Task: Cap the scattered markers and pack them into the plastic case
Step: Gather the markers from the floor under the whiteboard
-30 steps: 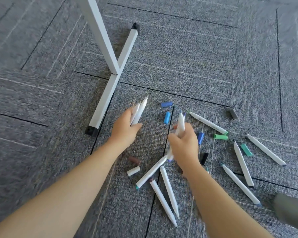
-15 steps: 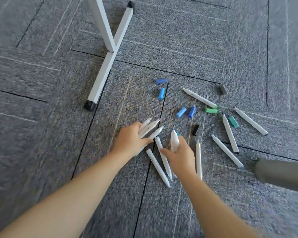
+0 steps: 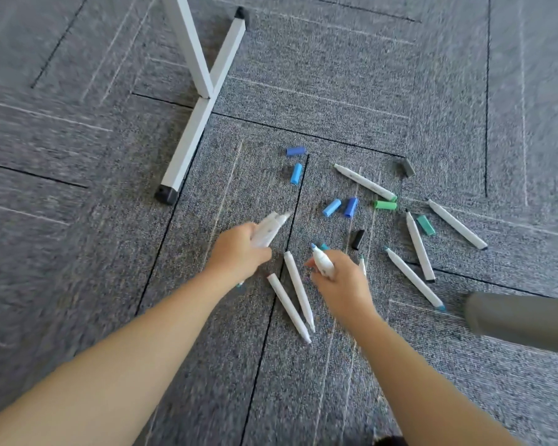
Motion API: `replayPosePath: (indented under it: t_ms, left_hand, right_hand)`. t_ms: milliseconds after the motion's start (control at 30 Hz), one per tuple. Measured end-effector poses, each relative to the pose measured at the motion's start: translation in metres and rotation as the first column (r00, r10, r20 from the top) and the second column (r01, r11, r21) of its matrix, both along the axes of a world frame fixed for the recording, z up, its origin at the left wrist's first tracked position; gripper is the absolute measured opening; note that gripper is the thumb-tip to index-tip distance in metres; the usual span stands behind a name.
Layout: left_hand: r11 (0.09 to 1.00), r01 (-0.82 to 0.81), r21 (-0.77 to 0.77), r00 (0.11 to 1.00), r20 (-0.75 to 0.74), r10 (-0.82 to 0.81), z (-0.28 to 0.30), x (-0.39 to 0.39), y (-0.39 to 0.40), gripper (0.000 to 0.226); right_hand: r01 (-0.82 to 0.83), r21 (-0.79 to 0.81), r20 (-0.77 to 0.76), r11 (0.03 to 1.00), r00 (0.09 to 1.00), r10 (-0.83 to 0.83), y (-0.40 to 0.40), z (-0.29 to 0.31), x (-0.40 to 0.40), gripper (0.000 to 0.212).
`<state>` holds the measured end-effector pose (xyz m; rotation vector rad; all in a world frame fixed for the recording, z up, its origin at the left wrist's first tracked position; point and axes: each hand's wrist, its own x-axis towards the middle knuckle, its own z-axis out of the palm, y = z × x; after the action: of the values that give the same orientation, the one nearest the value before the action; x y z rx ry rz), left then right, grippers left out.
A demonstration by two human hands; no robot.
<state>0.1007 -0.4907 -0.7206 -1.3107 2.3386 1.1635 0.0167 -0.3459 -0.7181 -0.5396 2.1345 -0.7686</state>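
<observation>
We've gathered: our left hand (image 3: pixel 239 249) now grips a blurry bundle of markers (image 3: pixel 266 231), probably three, while our right hand (image 3: pixel 342 281) clutches one marker (image 3: pixel 322 262). Caps (image 3: pixel 331 207) lie scattered upper right; the case isn't visible.

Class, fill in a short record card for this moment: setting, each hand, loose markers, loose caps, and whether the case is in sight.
Setting: grey carpet, white table leg at the upper left
Left hand: grips a bundle of white markers
Right hand: grips one blue-tipped marker, uncapped
Loose markers: several on the carpet, two between the hands
Loose caps: blue, green, teal, black, grey
Plastic case: not in view
</observation>
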Motion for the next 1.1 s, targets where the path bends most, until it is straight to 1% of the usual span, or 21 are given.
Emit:
replayPosePath:
  t_ms: [100,200,267,333,500,600,767,900,967,1033,1100]
  left_hand:
    - [0.981,-0.149,0.127,0.979,-0.121,0.164,0.007,0.014,-0.006,0.015]
    - [0.958,-0.219,0.184,0.954,-0.164,0.249,0.008,0.026,-0.006,0.014]
    - [0.954,-0.222,0.2,0.951,-0.172,0.257,0.007,0.031,-0.005,0.013]
    - [0.955,-0.219,0.201,0.952,-0.169,0.254,0.006,0.034,-0.004,0.012]
    - [0.964,-0.208,0.167,0.962,-0.142,0.232,0.005,0.032,-0.001,0.014]
    - [0.966,-0.195,0.171,0.967,-0.131,0.218,0.003,0.028,0.004,0.014]
    - [0.966,-0.186,0.179,0.968,-0.136,0.211,0.002,0.029,0.006,0.013]
    - [0.952,-0.222,0.212,0.955,-0.149,0.257,0.002,0.033,0.002,0.017]
    - [0.938,-0.252,0.237,0.942,-0.161,0.294,0.002,0.035,-0.001,0.011]
    - [0.926,-0.279,0.256,0.93,-0.167,0.326,0.002,0.035,-0.005,0.013]
    - [0.917,-0.291,0.271,0.923,-0.171,0.344,0.004,0.034,-0.007,0.017]
  right_hand:
    - [-0.097,0.01,0.011,0.995,0.995,0.097,-0.004,-0.001,0.002,0.016]
    - [-0.17,-0.002,0.052,0.986,0.984,0.169,-0.006,-0.004,0.006,0.014]
    - [-0.228,0.019,0.041,0.974,0.973,0.227,-0.006,-0.007,0.007,0.017]
    - [-0.244,0.044,0.008,0.969,0.97,0.243,-0.007,-0.009,0.006,0.02]
    - [-0.274,0.142,-0.155,0.951,0.943,0.295,-0.009,-0.008,-0.005,0.026]
    - [-0.291,0.144,-0.206,0.946,0.926,0.316,-0.009,-0.004,-0.007,0.032]
    - [-0.339,0.17,-0.293,0.925,0.879,0.376,-0.005,-0.011,-0.003,0.025]
    - [-0.327,0.197,-0.31,0.924,0.873,0.375,-0.012,-0.011,-0.004,0.014]
    - [-0.3,0.16,-0.298,0.941,0.894,0.336,-0.016,-0.01,-0.005,0.007]
    - [-0.223,0.076,-0.234,0.972,0.943,0.235,-0.02,-0.006,-0.006,0.008]
    - [-0.083,-0.016,-0.097,0.996,0.992,0.081,-0.025,-0.001,-0.006,0.01]
